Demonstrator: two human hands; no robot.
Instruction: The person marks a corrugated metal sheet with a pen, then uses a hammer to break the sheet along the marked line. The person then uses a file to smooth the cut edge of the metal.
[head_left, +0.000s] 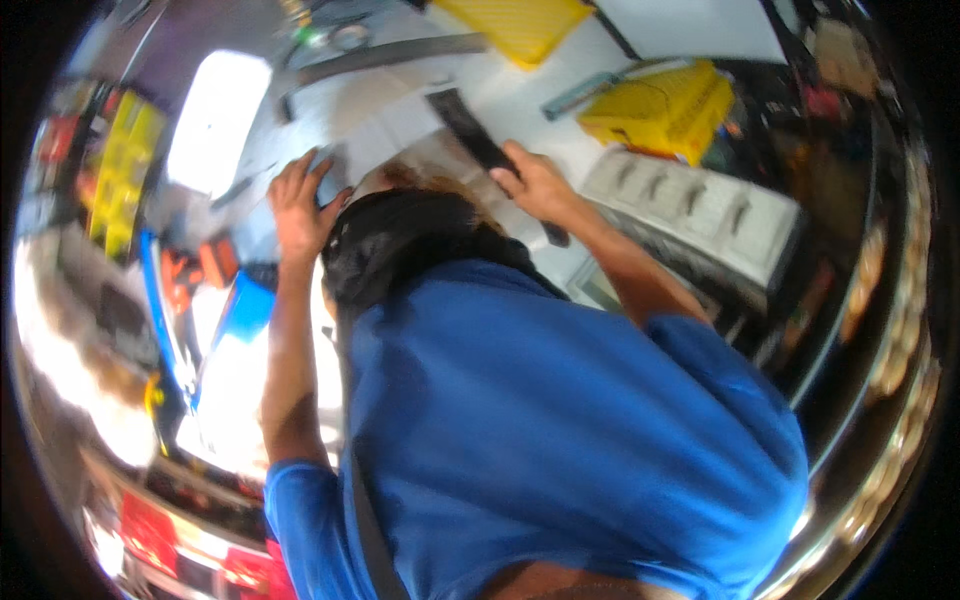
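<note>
My right hand (540,182) is closed around a long, dark, flat strip (466,124), which slants from the upper middle down past my fingers. Its lower end shows below my palm. My left hand (297,207) has its fingers apart and holds nothing I can make out. It hovers over or rests on the pale surface beside my waist; blur hides whether it touches. Between my hands lies a whitish sheet (395,130), partly covered by a black bundle of cloth or pouch (425,245) at my waist.
A curved dark bar (390,56) lies farther off. To the right are a yellow basket (655,108) and a grey case with several latches (695,205). At left are a white panel (218,122), yellow bins (125,180) and an orange-red tool (217,263).
</note>
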